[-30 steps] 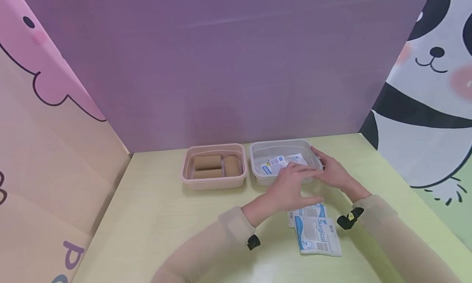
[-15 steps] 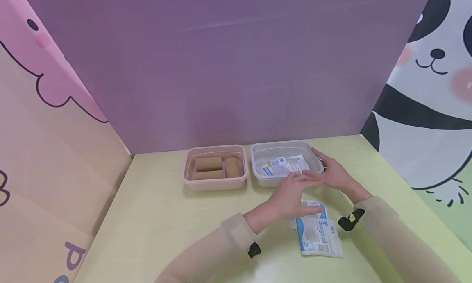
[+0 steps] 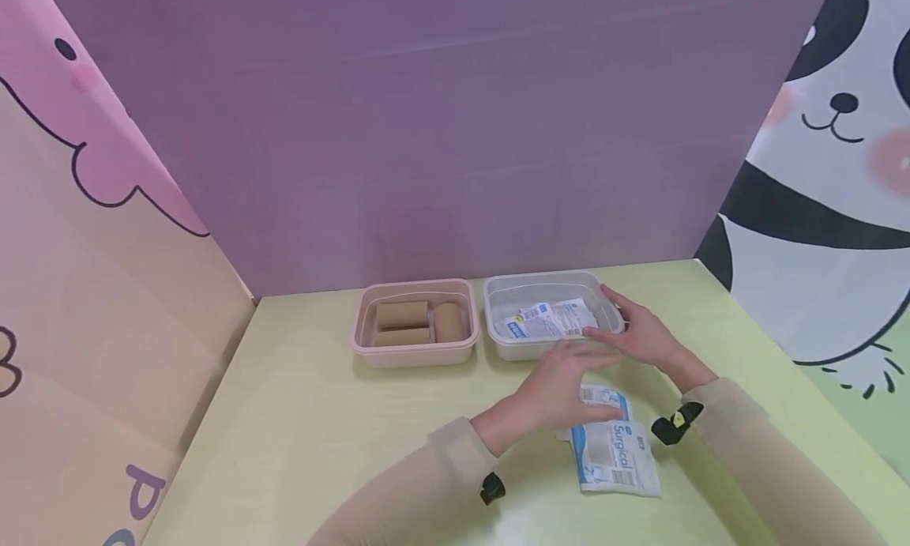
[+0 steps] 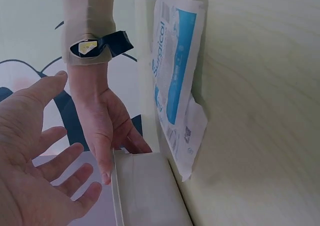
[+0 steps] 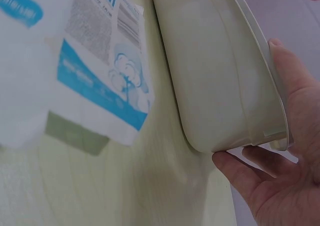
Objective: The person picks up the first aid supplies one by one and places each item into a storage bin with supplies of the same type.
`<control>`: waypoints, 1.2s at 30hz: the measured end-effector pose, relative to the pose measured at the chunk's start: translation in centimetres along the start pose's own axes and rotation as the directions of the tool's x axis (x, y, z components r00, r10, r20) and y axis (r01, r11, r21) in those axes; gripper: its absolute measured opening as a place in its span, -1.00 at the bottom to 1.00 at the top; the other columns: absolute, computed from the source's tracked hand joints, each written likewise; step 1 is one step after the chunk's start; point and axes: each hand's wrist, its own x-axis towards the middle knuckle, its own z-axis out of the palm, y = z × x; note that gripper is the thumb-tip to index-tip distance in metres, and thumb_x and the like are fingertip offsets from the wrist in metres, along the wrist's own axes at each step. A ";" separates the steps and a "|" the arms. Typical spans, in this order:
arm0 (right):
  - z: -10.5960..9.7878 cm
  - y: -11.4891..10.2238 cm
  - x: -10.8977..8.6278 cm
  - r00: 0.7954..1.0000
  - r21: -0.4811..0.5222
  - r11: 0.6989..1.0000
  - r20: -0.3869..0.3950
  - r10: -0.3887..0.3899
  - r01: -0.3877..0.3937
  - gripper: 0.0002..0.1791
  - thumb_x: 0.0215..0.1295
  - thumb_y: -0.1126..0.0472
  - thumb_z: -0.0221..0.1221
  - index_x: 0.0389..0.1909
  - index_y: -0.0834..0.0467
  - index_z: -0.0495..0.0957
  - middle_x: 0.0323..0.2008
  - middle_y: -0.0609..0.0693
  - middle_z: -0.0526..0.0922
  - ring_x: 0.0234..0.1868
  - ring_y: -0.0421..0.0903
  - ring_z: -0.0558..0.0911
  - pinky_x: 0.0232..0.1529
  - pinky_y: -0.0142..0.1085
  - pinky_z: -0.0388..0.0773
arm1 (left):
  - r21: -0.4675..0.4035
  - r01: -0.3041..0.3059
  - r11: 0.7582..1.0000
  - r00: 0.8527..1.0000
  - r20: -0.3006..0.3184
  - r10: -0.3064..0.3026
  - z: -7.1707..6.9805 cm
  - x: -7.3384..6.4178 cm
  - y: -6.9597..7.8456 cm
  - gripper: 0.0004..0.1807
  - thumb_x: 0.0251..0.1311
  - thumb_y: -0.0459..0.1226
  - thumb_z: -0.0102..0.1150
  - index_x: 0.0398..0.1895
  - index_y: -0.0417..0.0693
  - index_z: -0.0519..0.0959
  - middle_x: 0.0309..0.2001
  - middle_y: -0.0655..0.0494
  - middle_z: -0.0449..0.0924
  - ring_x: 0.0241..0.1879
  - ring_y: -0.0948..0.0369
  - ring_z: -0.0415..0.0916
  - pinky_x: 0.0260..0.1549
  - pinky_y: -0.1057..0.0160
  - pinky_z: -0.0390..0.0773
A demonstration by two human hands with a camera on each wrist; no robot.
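My right hand (image 3: 643, 337) grips the right front corner of a whitish plastic food container (image 3: 522, 350). In the right wrist view its thumb lies along the container's rim, and the fingers press the side wall (image 5: 215, 81). Several small printed packets (image 3: 550, 318) lie inside. My left hand (image 3: 558, 384) hovers in front of this container, fingers spread and palm bare in the left wrist view. Below it on the table are two white-and-blue packets marked "Surgical": the nearer one (image 3: 617, 461) overlaps the farther one (image 3: 604, 396), which the left hand partly covers.
Left of the whitish container stands a pink container (image 3: 415, 358) with several brown rolls (image 3: 401, 314). A purple panel (image 3: 455, 135) rises behind both. Printed cartoon panels flank the pale yellow table (image 3: 306, 435).
My left hand has drawn slightly down and away from the right hand, exposing more of the whitish container's front. The right hand stays at the corner.
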 end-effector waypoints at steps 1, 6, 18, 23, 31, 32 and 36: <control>-0.1 0.0 0.0 1.000 -0.002 1.000 -0.001 0.000 0.000 0.17 0.40 -0.17 0.38 0.73 0.21 -0.11 0.51 0.49 0.34 0.36 0.35 0.51 0.30 0.28 0.51 | -0.006 0.003 1.000 1.000 0.006 -0.003 0.1 0.0 0.0 -0.22 0.28 0.23 0.39 0.51 0.21 0.50 0.50 0.32 0.51 0.55 0.25 0.35 0.56 0.18 0.30; -0.4 0.2 0.1 1.000 -0.018 1.000 -0.002 -0.001 0.001 0.18 0.40 -0.17 0.38 0.73 0.21 -0.12 0.50 0.48 0.35 0.37 0.38 0.52 0.29 0.30 0.54 | -0.003 0.007 1.000 0.999 0.042 -0.007 0.8 -0.2 0.0 -0.18 0.26 0.25 0.39 0.53 0.21 0.48 0.49 0.30 0.51 0.52 0.24 0.39 0.52 0.22 0.33; -0.2 0.2 0.4 1.000 -0.037 0.999 0.000 -0.011 0.011 0.16 0.40 -0.13 0.39 0.72 0.26 -0.09 0.50 0.51 0.35 0.39 0.43 0.50 0.30 0.32 0.52 | 0.143 -0.001 0.990 0.989 0.147 -0.020 3.1 -1.2 1.5 -0.07 0.03 0.45 0.42 0.50 0.45 0.49 0.43 0.44 0.54 0.36 0.30 0.43 0.15 0.37 0.44; 0.0 0.2 0.5 1.000 -0.029 1.000 -0.003 -0.013 0.012 0.14 0.41 -0.12 0.38 0.71 0.27 -0.08 0.47 0.51 0.38 0.37 0.41 0.53 0.27 0.28 0.54 | 0.193 -0.014 0.981 0.987 0.157 -0.017 3.8 -1.5 1.7 -0.03 -0.04 0.50 0.41 0.50 0.49 0.49 0.43 0.47 0.54 0.30 0.35 0.43 0.09 0.42 0.39; -0.1 0.0 0.2 1.000 -0.017 1.000 0.007 0.008 -0.008 0.16 0.41 -0.15 0.37 0.72 0.24 -0.11 0.52 0.51 0.32 0.41 0.44 0.48 0.32 0.34 0.50 | 0.222 -0.040 0.974 0.977 0.215 -0.009 4.2 -1.8 2.1 0.03 -0.10 0.54 0.42 0.52 0.55 0.44 0.43 0.49 0.51 0.30 0.36 0.39 0.09 0.42 0.36; -0.1 0.1 0.2 1.000 -0.016 1.000 0.008 0.012 -0.012 0.16 0.41 -0.16 0.37 0.73 0.23 -0.11 0.52 0.50 0.32 0.40 0.44 0.48 0.32 0.34 0.50 | 0.224 -0.037 0.974 0.975 0.222 -0.014 4.2 -1.8 2.1 0.04 -0.12 0.54 0.43 0.52 0.56 0.43 0.43 0.49 0.50 0.30 0.36 0.38 0.10 0.41 0.37; 0.1 0.3 0.3 1.000 -0.007 1.000 0.013 0.020 -0.020 0.16 0.41 -0.17 0.37 0.73 0.21 -0.12 0.53 0.49 0.31 0.42 0.44 0.47 0.34 0.34 0.49 | 0.232 -0.014 0.973 0.971 0.235 -0.042 4.6 -2.0 2.2 0.08 -0.19 0.56 0.45 0.52 0.61 0.41 0.42 0.55 0.50 0.29 0.37 0.38 0.12 0.40 0.37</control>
